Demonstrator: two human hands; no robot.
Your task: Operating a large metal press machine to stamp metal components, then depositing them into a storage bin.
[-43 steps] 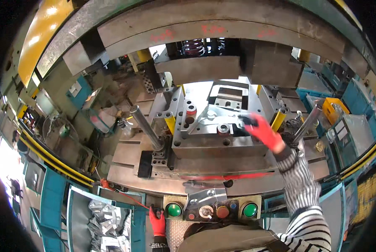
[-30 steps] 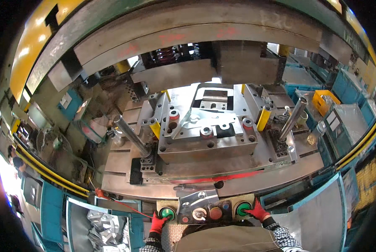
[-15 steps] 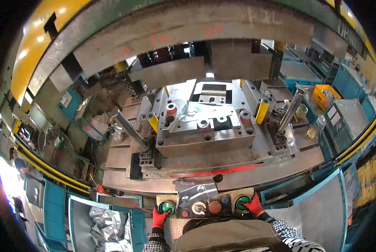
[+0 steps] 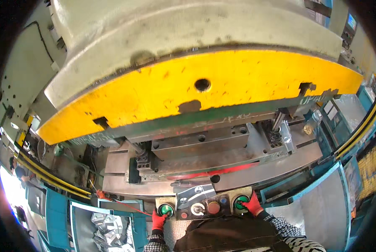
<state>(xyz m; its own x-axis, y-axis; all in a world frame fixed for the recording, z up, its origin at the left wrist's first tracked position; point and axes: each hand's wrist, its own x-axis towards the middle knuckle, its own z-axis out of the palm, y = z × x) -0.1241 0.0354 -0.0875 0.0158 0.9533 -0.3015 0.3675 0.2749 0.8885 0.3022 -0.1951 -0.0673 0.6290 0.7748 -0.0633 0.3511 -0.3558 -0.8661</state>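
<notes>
My left hand point(image 4: 158, 221), in a red glove with darker fingertips, reaches onto a green push button point(image 4: 166, 210) at the left end of a control panel point(image 4: 226, 209). On the matching green button point(image 4: 241, 202) at the right end, my right hand point(image 4: 253, 205) rests with fingers stretched out. Neither hand holds anything. Between them are a red button point(image 4: 213, 207) and a pale round knob point(image 4: 197, 208). A bent grey metal plate point(image 4: 196, 195) lies against the panel's back. Beyond it, the yellow press ram point(image 4: 154, 94) is low over the lower die point(image 4: 200, 145), hiding its top.
To the left, a blue-framed bin point(image 4: 73, 222) holds several stamped metal parts point(image 4: 108, 229). A blue-edged metal chute point(image 4: 324, 206) stands at the right. Yellow rails point(image 4: 55, 176) run along the left side. A guide post point(image 4: 279, 122) rises near the die's right end.
The press ram has come down a long way, and its yellow face now covers the sheet-metal part seen earlier on the lower die. Both hands have stayed on the green buttons.
</notes>
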